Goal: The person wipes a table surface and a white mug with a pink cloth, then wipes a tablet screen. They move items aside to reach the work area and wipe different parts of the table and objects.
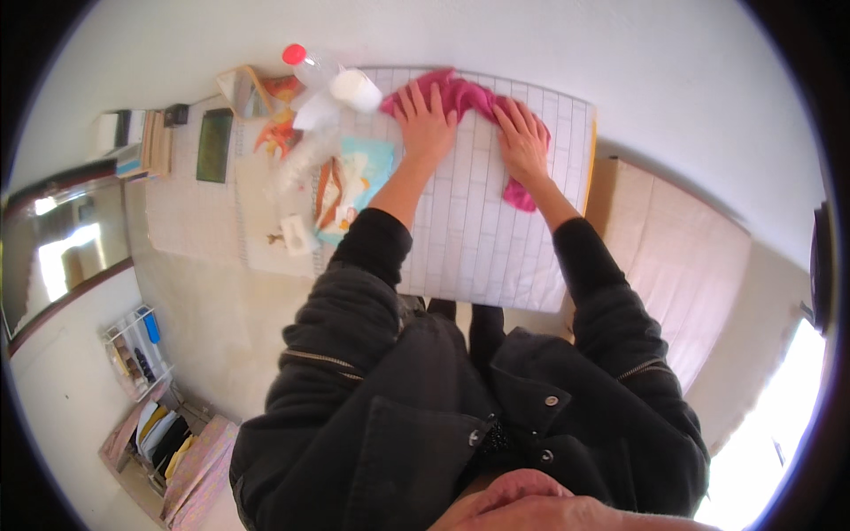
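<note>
A crumpled pink cloth [473, 98] stretches across the far part of a small table [458, 226] with a white brick-pattern cover. My left hand [426, 129] holds the cloth's left part against the tabletop, its fingers stretched out over the fabric. Over the right part lies my right hand [526, 147], palm down, holding it too. One end of the cloth hangs down past my right palm towards me. Both thumbs and what is beneath my palms are partly hidden.
Left of my hands stand a clear plastic bottle [319, 68] with a red cap and a white cylindrical container [356, 91]. A turquoise printed package [366, 169] lies nearer. Farther left are a framed mirror [240, 91], a dark green panel [214, 146] and books [157, 143]. A fabric-covered surface [684, 245] adjoins at right.
</note>
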The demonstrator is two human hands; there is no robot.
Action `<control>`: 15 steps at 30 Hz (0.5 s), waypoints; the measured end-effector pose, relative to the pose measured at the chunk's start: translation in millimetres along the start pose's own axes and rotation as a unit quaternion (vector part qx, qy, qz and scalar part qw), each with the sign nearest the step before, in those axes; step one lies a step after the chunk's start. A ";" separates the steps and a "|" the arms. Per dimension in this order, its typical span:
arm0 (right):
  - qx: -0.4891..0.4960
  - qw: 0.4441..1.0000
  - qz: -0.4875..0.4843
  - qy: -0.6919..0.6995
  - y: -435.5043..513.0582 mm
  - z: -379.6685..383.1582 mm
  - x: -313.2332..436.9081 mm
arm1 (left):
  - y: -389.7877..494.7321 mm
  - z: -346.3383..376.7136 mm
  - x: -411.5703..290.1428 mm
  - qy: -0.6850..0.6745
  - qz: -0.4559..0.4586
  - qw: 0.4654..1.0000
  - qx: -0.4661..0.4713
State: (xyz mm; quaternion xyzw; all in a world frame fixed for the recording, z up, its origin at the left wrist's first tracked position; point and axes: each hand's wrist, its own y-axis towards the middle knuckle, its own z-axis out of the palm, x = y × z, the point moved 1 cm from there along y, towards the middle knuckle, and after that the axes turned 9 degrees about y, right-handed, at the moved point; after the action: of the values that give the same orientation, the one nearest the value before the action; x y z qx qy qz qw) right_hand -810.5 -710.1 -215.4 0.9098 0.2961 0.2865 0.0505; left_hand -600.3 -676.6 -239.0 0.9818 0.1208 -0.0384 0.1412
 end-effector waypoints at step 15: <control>0.122 0.993 -0.006 -0.005 -112.9 -53.2 -33.6 | -132.5 -50.8 -27.9 -0.049 0.164 0.981 0.096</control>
State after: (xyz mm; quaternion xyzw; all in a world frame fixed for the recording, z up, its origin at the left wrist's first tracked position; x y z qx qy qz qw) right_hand -919.5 -640.7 -217.2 0.9087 0.3340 0.2437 -0.0573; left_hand -658.0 -545.0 -222.8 0.9942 -0.0531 -0.0744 0.0561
